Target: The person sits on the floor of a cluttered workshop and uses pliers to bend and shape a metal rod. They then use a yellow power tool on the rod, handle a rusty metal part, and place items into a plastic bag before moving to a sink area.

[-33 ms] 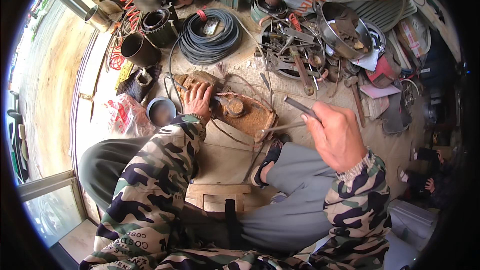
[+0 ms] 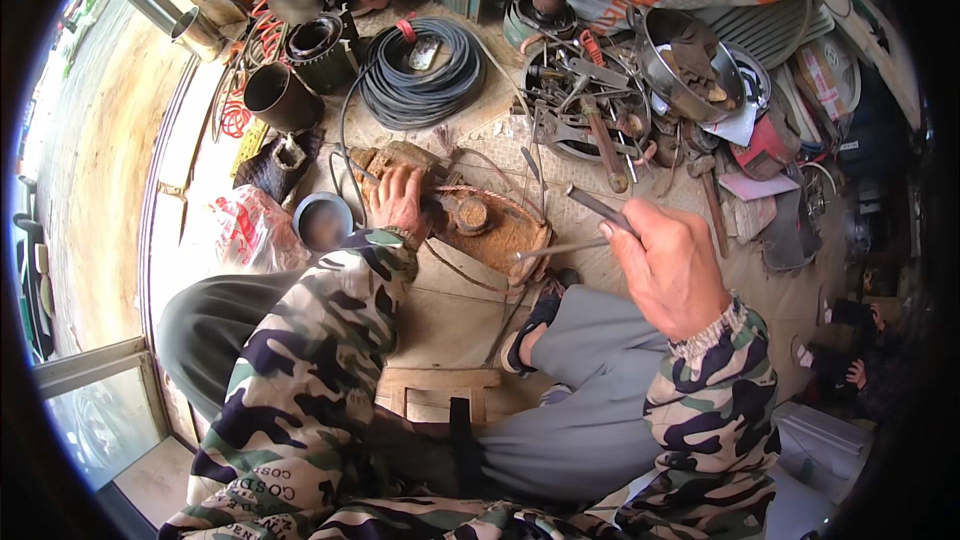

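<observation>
Only a little has moved since the earlier frame: the thin rod in the right grip has its tip slightly further left over the rusty metal part, and the view has tilted a touch. Left grip and rusty part keep their places relative to each other.

Two rods show at the right grip, the thin one and a thicker dark bar; its thumb and fingers are clamped on them. Whether the two are joined, or the thin tip touches the rusty part, I cannot tell. Left grip lies with fingers bent over the rusty part's left end; I cannot tell whether it closes on anything.

One rusty part sits mid-floor, in front of the person's legs. Beyond it, toward the floor's far edge, is one coil of black cable. Toward the floor's left edge stand one dark open cylinder and one plastic bag. On the far right are one heap of hand tools and one steel bowl.
</observation>
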{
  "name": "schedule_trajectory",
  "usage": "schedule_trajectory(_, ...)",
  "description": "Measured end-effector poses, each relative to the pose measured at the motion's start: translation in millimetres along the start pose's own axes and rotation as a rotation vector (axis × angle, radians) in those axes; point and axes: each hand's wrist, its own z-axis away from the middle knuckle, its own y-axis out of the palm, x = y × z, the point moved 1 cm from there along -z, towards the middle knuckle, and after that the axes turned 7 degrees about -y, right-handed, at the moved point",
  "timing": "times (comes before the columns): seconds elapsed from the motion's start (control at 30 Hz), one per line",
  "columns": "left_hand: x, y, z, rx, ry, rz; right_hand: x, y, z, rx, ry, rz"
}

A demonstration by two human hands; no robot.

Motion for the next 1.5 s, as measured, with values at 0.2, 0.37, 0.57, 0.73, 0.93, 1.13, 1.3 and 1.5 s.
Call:
schedule_trajectory(0.2,-67,5,75,0.369,-0.683,1.386,23,11,-32,-0.031,-0.068,0.043)
schedule_trajectory(0.37,-136,-18,66,0.768,-0.850,2.525,24,37,-49,0.018,-0.212,0.084)
schedule_trajectory(0.57,-140,14,41,0.670,-0.810,2.995,23,51,-56,0.212,-0.254,0.199)
schedule_trajectory(0.73,-139,13,40,0.661,-0.915,3.023,21,48,-73,0.380,-0.327,0.343)
schedule_trajectory(0.93,-135,2,29,0.601,-0.945,3.138,47,47,-122,0.577,-0.804,0.804)
schedule_trajectory(1.13,-132,5,28,0.598,-0.862,3.261,55,52,-140,0.643,-0.971,0.935)
schedule_trajectory(1.3,-127,8,28,0.571,-0.855,3.358,64,61,-149,0.630,-1.173,1.003)
schedule_trajectory(1.5,-128,7,28,0.601,-0.950,3.380,65,65,-150,0.619,-1.308,1.087)
